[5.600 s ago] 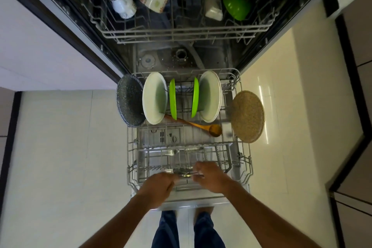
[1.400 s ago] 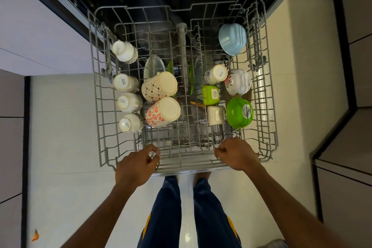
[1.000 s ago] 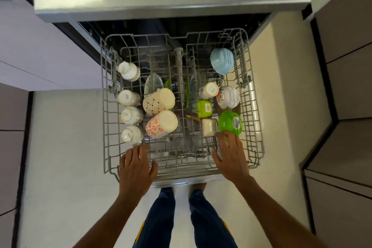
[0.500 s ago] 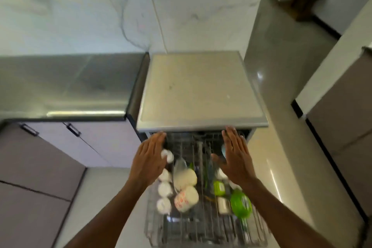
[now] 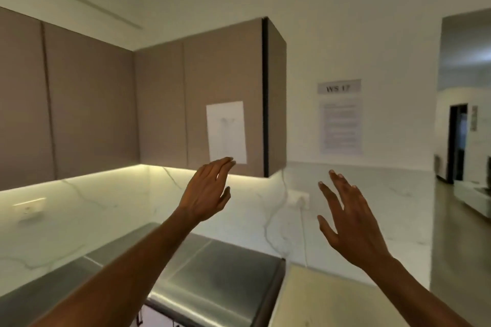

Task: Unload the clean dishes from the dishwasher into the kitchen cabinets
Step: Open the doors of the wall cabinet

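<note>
Both my hands are raised in front of the taupe upper cabinets (image 5: 159, 103), whose doors are all closed. My left hand (image 5: 208, 191) is open and empty, its fingertips just below the lower edge of the rightmost door, under a white sheet of paper (image 5: 226, 132) stuck on that door. My right hand (image 5: 348, 218) is also open and empty, fingers spread, further right in front of the marble backsplash. The dishwasher and its dishes are out of view below.
A steel countertop (image 5: 212, 273) runs below my arms, with the beige dishwasher top (image 5: 318, 297) to its right. A wall socket with a cord (image 5: 299, 199) sits on the backsplash. Printed notices (image 5: 340, 119) hang on the wall; a doorway (image 5: 462, 141) opens at right.
My view has swung up from the pulled-out upper rack to the wall cabinets. Both hands rose from above the rack to cabinet height, still empty.
</note>
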Tool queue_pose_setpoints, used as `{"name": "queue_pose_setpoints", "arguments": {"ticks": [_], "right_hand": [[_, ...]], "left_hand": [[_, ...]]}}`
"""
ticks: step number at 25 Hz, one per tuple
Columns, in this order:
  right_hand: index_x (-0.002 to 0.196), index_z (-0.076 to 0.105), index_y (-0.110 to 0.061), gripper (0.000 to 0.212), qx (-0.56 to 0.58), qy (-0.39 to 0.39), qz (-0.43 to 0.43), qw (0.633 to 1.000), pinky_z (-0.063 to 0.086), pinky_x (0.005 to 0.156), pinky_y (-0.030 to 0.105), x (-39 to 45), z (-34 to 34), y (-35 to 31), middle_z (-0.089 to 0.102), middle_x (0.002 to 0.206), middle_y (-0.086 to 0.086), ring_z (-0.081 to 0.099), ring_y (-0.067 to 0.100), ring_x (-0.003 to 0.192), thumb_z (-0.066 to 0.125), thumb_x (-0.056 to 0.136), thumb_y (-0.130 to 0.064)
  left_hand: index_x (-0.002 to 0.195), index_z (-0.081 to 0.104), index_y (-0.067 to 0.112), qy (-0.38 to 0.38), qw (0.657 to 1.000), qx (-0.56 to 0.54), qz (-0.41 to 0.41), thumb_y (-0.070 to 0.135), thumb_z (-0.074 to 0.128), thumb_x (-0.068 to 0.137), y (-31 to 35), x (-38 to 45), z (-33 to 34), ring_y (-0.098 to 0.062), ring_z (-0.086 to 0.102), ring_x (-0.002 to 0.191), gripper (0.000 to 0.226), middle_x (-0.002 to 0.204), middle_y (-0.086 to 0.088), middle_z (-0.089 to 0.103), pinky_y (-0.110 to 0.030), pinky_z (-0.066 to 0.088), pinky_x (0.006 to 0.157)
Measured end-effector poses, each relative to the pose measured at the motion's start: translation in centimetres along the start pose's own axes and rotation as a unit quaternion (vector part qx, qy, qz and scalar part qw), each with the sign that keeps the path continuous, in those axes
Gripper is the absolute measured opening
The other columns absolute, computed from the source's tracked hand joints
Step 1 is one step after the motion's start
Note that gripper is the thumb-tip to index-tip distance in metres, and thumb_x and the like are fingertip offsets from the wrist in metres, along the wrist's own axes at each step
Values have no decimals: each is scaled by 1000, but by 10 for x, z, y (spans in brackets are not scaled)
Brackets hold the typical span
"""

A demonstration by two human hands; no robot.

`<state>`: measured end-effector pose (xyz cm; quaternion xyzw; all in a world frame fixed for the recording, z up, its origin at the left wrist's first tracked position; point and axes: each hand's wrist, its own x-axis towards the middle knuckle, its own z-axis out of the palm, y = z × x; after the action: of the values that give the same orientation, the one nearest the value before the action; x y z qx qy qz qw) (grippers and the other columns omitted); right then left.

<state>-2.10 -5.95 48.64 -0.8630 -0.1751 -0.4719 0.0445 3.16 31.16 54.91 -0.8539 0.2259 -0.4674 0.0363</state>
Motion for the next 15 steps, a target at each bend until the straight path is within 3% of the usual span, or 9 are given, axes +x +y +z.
{"name": "queue_pose_setpoints", "arguments": {"ticks": [4, 8, 11, 15], "right_hand": [[163, 32, -18, 82, 17, 20, -42, 999, 33, 125, 51, 58, 1, -27, 8, 176, 4, 17, 25, 161, 70, 92, -34], [159, 41, -18, 79, 21, 31, -61, 997, 46, 115, 54, 98, 48, -64, 21, 173, 6, 30, 29, 157, 72, 89, -37], [161, 37, -18, 80, 16, 32, -83, 996, 39, 122, 46, 123, 112, -104, 25, 172, 6, 33, 28, 156, 64, 90, -44], [155, 48, -19, 82, -39, -29, -136, 990, 19, 123, 39, 179, 226, -172, 41, 165, 8, 29, 25, 154, 62, 79, -47]], "left_hand": [[151, 44, 15, -2, 997, 40, -73, 33, 57, 94, -75, 14, -29, -24, 54, 135, 61, 151, -5, 52, -38, 44, 113], [150, 47, 14, -32, 992, 50, -107, 34, 62, 93, -153, 11, 4, -26, 57, 133, 62, 150, -7, 55, -40, 46, 112], [152, 44, 12, -47, 989, 40, -135, 35, 64, 92, -224, 18, 54, -28, 54, 136, 67, 152, -9, 52, -41, 45, 113], [159, 32, 14, -71, 986, -20, -152, 40, 59, 95, -321, 33, 129, -26, 44, 145, 74, 161, -7, 42, -38, 39, 117]]}}
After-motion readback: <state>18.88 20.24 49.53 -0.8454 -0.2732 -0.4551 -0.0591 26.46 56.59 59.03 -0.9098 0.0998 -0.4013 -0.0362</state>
